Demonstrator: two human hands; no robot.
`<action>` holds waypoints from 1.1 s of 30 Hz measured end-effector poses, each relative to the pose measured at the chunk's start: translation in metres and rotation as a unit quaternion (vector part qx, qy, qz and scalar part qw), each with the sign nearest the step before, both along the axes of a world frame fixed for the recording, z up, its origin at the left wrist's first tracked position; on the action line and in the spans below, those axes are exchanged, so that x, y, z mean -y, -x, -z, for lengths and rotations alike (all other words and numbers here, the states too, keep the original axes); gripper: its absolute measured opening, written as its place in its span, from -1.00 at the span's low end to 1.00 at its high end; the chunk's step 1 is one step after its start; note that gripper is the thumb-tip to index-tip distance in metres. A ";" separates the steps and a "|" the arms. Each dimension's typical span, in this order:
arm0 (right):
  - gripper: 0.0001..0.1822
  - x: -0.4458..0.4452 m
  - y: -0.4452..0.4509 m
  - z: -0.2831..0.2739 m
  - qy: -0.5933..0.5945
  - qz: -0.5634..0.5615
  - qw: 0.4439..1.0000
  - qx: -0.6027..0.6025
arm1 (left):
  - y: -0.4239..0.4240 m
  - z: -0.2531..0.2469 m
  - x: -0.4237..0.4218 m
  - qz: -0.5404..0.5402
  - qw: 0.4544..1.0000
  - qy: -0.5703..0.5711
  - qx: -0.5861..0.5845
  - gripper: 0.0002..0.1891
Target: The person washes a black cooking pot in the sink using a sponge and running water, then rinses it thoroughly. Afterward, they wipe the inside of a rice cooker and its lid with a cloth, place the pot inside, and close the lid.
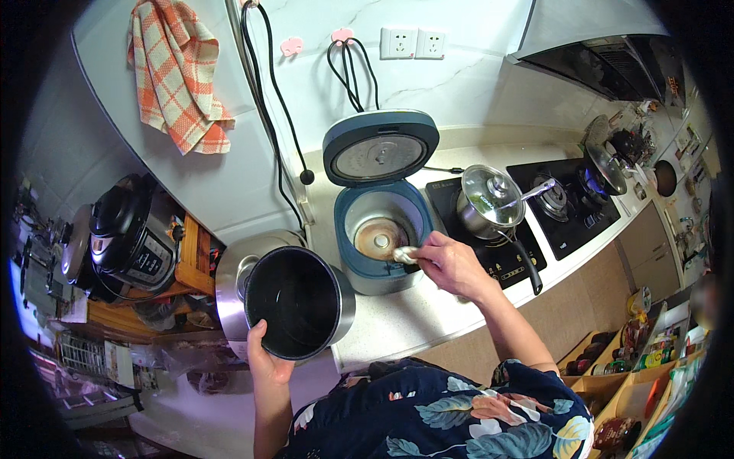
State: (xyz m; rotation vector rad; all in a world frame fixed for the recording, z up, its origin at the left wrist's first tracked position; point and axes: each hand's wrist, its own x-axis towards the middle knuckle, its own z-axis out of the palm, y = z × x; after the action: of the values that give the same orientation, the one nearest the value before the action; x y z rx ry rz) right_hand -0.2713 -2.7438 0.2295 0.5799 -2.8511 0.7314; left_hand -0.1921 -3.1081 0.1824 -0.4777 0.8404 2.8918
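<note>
My left hand [268,357] grips the rim of a dark-lined metal inner pot [293,304], tilted so its inside shows, in front of a round silver appliance [232,287]. A blue rice cooker [344,252] stands on the white counter with its lid [381,148] raised. Its bare heating plate [373,234] shows brownish marks. Pinched in my right hand [450,265] is a crumpled white cloth or tissue [405,255], held over the cooker's right front rim. What my fingers cover of it is hidden.
Right of the cooker, a glass-lidded saucepan [487,201] stands on a black induction cooker [516,252]. Beyond it, a gas hob [565,212] shows a blue flame under a lidded pan [605,169]. A black electric pressure cooker [135,241] is at left. Cords [352,74] hang behind.
</note>
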 end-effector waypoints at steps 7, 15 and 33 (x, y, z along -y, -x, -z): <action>-0.79 -0.016 0.010 -0.005 -0.036 -0.052 0.998 0.028 | -0.002 0.001 0.006 -0.009 1.000 -0.007 -0.005 -0.44; -0.79 0.001 0.094 -0.018 0.200 0.146 0.890 -0.382 | -0.008 0.005 0.009 -0.030 0.999 -0.001 0.015 -0.45; -0.77 0.058 0.143 0.012 0.101 0.007 0.943 -0.317 | -0.015 0.010 0.011 -0.028 1.000 -0.004 0.011 -0.41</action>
State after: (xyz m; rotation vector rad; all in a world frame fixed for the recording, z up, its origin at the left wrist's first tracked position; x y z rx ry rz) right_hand -0.4139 -2.8020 0.2171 0.6227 -2.1582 0.6710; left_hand -0.1768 -3.1189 0.1722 -0.5407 0.8248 2.9341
